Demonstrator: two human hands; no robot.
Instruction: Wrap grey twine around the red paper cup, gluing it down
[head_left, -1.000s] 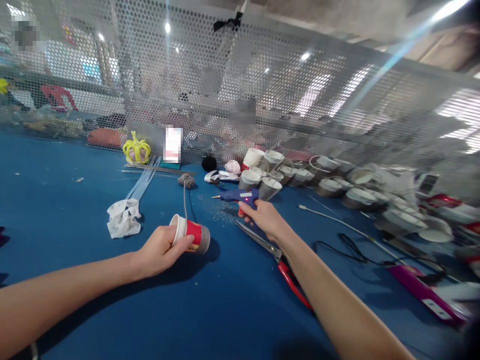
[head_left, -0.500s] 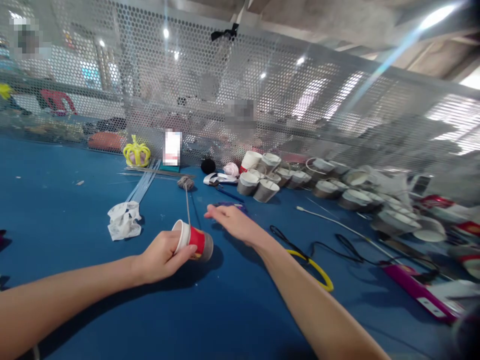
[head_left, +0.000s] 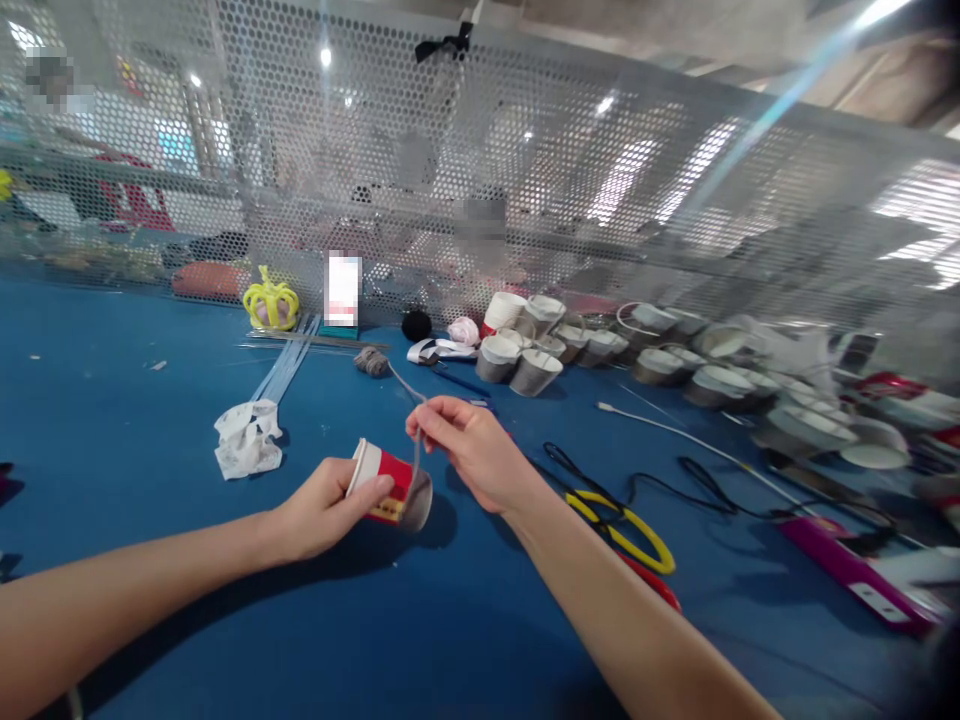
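A red and white paper cup lies tilted on its side in my left hand, with the thumb along its wall and the fingers at its rim. Grey yarn is wound around the cup's base end. My right hand, just right of the cup, pinches the grey yarn strand between thumb and fingers. From that pinch one stretch runs down to the cup, and the other leads back to a small grey yarn ball on the blue table.
Several grey-wrapped cups crowd the back right. Scissors with yellow handles, black cords and a purple power strip lie at right. Crumpled white paper is at left, below a yellow crown-shaped piece. A perforated metal screen stands behind.
My right hand has closed on the yarn, drawing the strand to the right of where it hung. The left hand still holds the cup in nearly the same place.
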